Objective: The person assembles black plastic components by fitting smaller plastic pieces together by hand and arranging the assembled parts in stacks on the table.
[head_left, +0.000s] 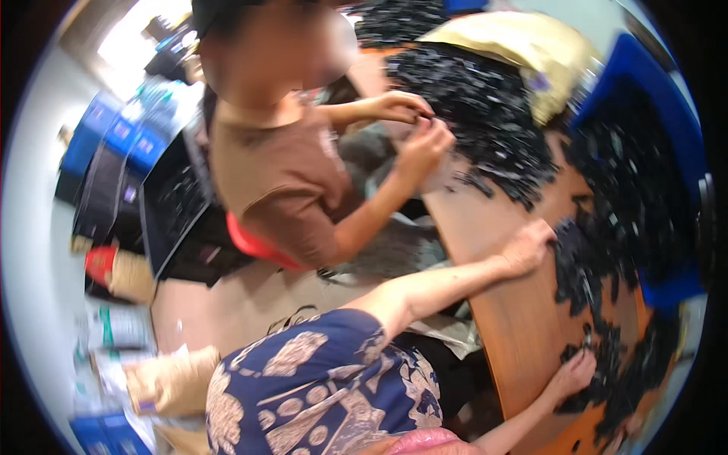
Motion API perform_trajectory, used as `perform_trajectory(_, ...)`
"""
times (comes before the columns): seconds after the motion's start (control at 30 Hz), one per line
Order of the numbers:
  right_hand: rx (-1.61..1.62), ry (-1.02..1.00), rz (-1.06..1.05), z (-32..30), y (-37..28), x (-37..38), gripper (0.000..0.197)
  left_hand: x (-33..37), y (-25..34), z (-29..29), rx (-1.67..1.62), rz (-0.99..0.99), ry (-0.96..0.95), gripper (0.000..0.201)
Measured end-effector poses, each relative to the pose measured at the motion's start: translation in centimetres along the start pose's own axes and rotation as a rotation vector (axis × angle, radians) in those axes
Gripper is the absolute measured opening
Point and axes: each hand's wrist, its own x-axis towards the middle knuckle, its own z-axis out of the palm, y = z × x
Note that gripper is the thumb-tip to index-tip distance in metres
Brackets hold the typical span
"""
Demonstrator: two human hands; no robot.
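Note:
Small black pieces (580, 280), flat and elongated, lie in a loose heap on the brown wooden table (523, 334). My left hand (531, 246) is at the heap's near edge, its fingers curled together; whatever is between them is hidden. Lower in the view, my right hand (578, 371) pinches a small black piece (588, 336) that sticks out past the fingertips. Motion blur hides the finer shape of the pieces.
A co-worker in a brown shirt (280, 178) sits to the left, both hands (425, 133) together beside another black heap (470, 106). A blue bin (622, 83) with black pieces stands at the right. A yellowish sack (523, 45) lies behind. Boxes (114, 136) line the left wall.

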Motion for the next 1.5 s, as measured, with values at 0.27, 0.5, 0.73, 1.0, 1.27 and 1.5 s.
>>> perform_trajectory(0.27,0.094,-0.147,0.100,-1.7,-7.2,3.7,0.035,2.0,-4.0,-3.1,0.131,-0.003,-0.081,0.025)
perform_trajectory(0.5,0.083,-0.117,0.255,-6.9,-1.3,-1.1,0.040,1.0,-5.3,-0.8,0.173,-0.058,-0.181,0.026)
perform_trajectory(0.73,0.293,-0.063,0.498,-3.1,7.4,-2.8,0.043,0.8,-5.2,-1.4,0.172,-0.073,-0.207,0.027)
perform_trajectory(1.0,0.090,-0.075,0.435,-1.2,3.2,-3.1,0.041,1.3,-5.7,-1.4,0.164,-0.030,-0.195,0.027)
perform_trajectory(1.27,0.167,0.152,0.662,-2.1,9.3,-2.7,0.026,1.2,-4.9,-1.6,0.196,-0.073,-0.215,0.026)
perform_trajectory(1.5,0.120,0.159,0.847,-0.7,15.6,-2.8,0.023,1.2,-4.7,-1.4,0.167,-0.063,-0.219,0.027)
